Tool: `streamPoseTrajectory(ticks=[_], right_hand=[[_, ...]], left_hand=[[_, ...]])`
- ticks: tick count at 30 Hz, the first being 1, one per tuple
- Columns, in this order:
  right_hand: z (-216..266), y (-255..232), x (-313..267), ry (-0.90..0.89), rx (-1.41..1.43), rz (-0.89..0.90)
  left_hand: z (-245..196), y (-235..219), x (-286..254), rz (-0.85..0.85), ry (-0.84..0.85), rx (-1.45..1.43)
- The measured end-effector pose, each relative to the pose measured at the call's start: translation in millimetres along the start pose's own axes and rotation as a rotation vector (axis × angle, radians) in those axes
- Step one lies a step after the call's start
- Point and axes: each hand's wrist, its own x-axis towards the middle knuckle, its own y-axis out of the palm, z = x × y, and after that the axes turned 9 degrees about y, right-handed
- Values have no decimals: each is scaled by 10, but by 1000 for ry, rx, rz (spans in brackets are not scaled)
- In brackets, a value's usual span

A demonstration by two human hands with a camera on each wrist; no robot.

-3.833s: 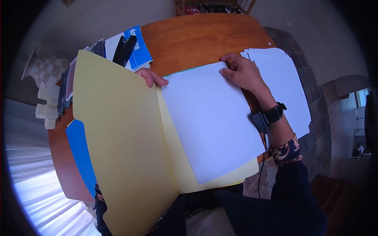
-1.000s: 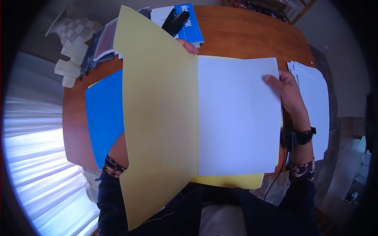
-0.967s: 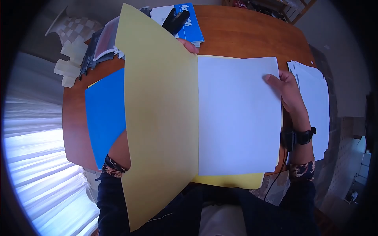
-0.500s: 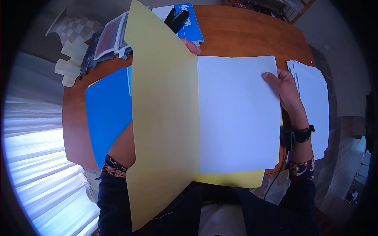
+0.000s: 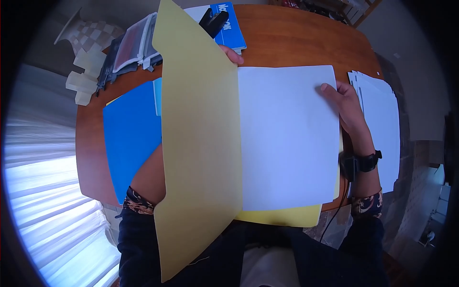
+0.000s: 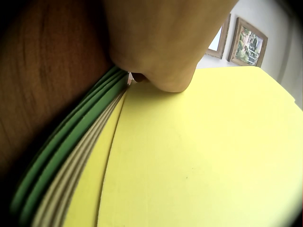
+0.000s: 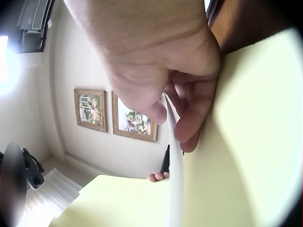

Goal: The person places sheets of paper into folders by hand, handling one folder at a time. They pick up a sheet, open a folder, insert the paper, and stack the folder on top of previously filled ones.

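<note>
A yellow file folder [image 5: 201, 143] lies with its left cover raised and its right half under white paper [image 5: 289, 138]. My left hand [image 5: 233, 54] is mostly hidden behind that cover; its fingertips show at the top edge near the fold, and the left wrist view has this hand [image 6: 154, 52] gripping the folder by the fold. My right hand [image 5: 348, 106] pinches the paper's right edge near the top corner, thumb on top. In the right wrist view the paper [image 7: 176, 179] stands edge-on between thumb and fingers [image 7: 191, 113]. Green folders [image 6: 61, 146] and tan ones are stacked underneath.
Blue folders [image 5: 129, 134] lie left on the wooden table [image 5: 296, 33]. A stack of white paper [image 5: 380, 124] stands at the right. At the back are a blue notebook [image 5: 232, 31], a black stapler-like object [image 5: 213, 23] and a zip pouch [image 5: 136, 45].
The paper has turned straight along the folder's fold. My right hand has moved from its top edge to its right edge. Lately the raised cover has swung slightly rightward.
</note>
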Motion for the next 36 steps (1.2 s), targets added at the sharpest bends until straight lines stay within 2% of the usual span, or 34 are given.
streamPoseTrajectory(ticks=[8,10,22,36], right_hand=[[-56,-86,67,5,131,52],[-73,-129,81,6,190,127],[-103,-169,112,3,164,163],[-95,-149,92,2,156,148]], left_hand=[[-220,45,-160,18,-12,34],[-308,65,-226,26,-16,46],[-800,195,-605,59,-38,132],[-1018,248,-803,38,-61,183]])
